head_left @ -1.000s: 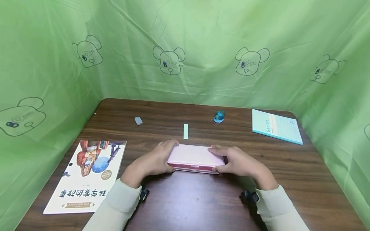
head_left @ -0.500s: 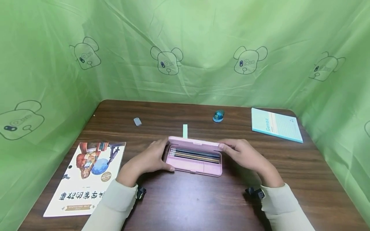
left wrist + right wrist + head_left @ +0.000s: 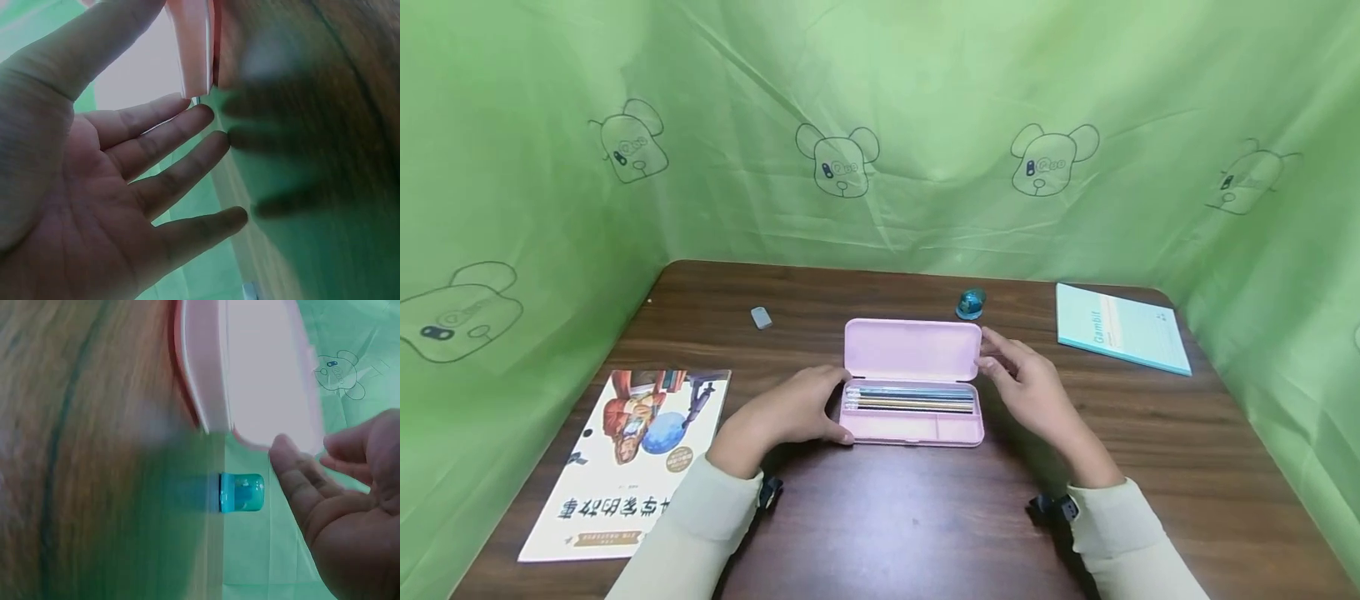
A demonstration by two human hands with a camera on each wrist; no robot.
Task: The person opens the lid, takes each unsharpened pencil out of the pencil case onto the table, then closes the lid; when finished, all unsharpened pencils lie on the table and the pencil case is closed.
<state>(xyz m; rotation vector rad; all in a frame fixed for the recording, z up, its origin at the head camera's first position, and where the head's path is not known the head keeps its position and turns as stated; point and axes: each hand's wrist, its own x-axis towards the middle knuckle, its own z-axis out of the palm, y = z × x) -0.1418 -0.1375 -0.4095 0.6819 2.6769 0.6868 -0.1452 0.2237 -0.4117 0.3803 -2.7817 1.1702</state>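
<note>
A pink pencil case lies on the table with its lid raised and leaning back. Several pencils fill its rear compartment; the front compartments show no contents. At the left end my left hand holds the base, thumb at the front corner and fingers at the back corner. In the left wrist view, the other fingers spread beyond the case. My right hand pinches the lid's right edge, and the right wrist view shows its fingertips at that edge.
A picture book lies left, partly under the left sleeve. A grey eraser is at the back left. Behind the lid's right corner stands a blue pencil sharpener. A light-blue notebook lies back right. Green curtains enclose the table.
The pencil case has gone from shut to wide open, its lid swung up and back by my right hand. The pencils came into view. My left hand stayed at the left end.
</note>
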